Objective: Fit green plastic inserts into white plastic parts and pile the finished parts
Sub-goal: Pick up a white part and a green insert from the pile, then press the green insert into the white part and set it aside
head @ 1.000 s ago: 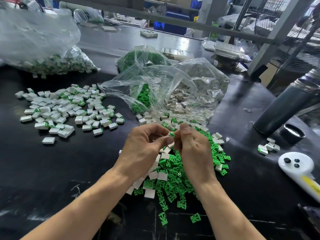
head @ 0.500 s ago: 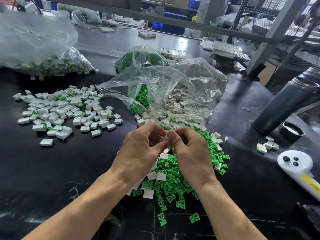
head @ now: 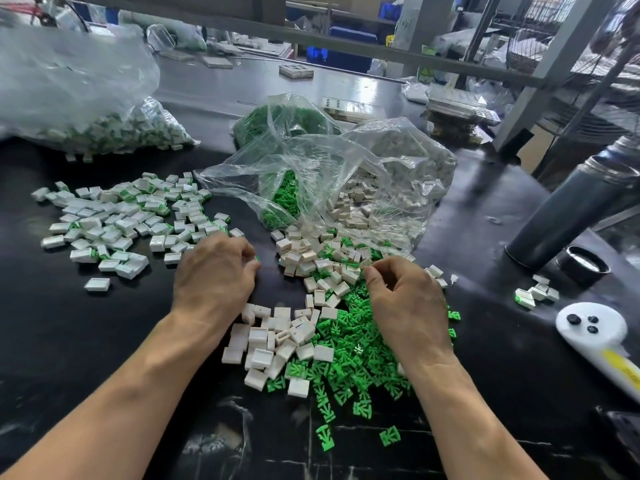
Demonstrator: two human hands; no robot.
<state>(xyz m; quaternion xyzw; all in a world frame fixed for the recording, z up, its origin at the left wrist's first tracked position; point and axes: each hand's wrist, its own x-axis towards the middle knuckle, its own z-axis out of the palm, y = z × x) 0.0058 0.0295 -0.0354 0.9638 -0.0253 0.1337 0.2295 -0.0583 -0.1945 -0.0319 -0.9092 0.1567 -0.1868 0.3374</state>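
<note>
Head camera looked down on a black worktable (head: 52,341) with both bare forearms reaching in from its near edge. The left hand (head: 214,275) sat just at the near right fringe of the pile of finished parts (head: 128,220), which spread toward the table's left edge. Its fingers were curled under, and a speck of green showed at the fingertips (head: 254,259); it seemed to pinch a small part, though most of that part was hidden, so I could not tell which way it pointed or how its long axis lay.

The right hand (head: 408,306) hovered over the green inserts (head: 349,358), fingers bent with thumb and forefinger drawn together at the edge of the loose white parts (head: 277,337). Whether anything sat between them I could not tell.

Those white parts lay in a heap between the two wrists, flat and turned every way, with no common direction. Green inserts were scattered to their right and toward the near edge, likewise pointing all ways.

Farther back, an open clear bag (head: 329,188) spilled white and green pieces toward the hands. A second bag (head: 86,109) of finished parts sat at the far left corner. A dark flask (head: 568,216) stood near the right edge, with a white handle-shaped tool (head: 595,334) nearer.
</note>
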